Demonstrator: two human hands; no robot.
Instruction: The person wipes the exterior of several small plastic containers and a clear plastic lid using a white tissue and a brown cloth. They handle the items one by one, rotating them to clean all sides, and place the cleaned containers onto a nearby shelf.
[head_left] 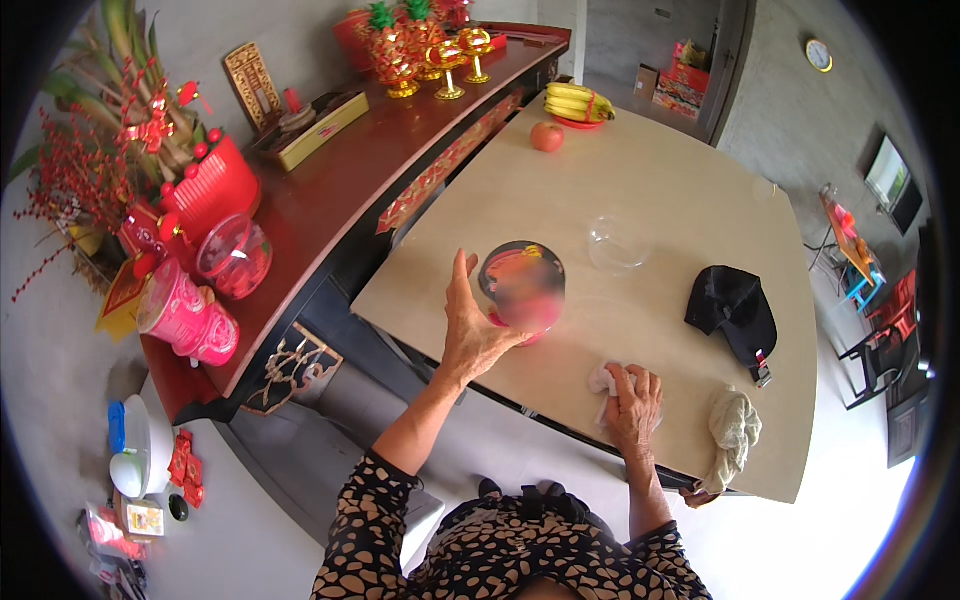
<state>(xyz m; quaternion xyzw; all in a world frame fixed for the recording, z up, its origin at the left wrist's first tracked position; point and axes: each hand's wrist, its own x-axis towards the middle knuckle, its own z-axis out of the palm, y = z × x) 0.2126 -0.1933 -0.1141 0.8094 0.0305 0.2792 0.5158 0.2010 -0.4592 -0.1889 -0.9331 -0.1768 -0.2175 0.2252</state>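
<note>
taking the view as a clock face, twelve at the top, the round tub (pixel 535 256) sits near the centre, over the near left part of the beige table (pixel 690 190); its top is dark-rimmed, its lower side pink, its middle blurred. the left hand (pixel 475 340) is spread wide around the tub from eight o'clock, thumb against its near side; whether it grips the tub i cannot tell. between four and five o'clock from the tub, the right hand (pixel 632 405) is narrow, fingers bent over a crumpled white cloth (pixel 602 380) on the tabletop.

from the right hand, a black baseball cap (pixel 728 305) lies between one and two o'clock, and a bunched grey-green rag (pixel 735 430) between three and four, at the table's near edge.

from the tub, a clear plastic container (pixel 618 245) is at two o'clock, a red apple (pixel 547 137) at twelve, and just beyond it bananas (pixel 578 103) on a red plate (pixel 582 125). gold goblets (pixel 449 70) stand at eleven on the dark red altar table (pixel 330 210).
</note>
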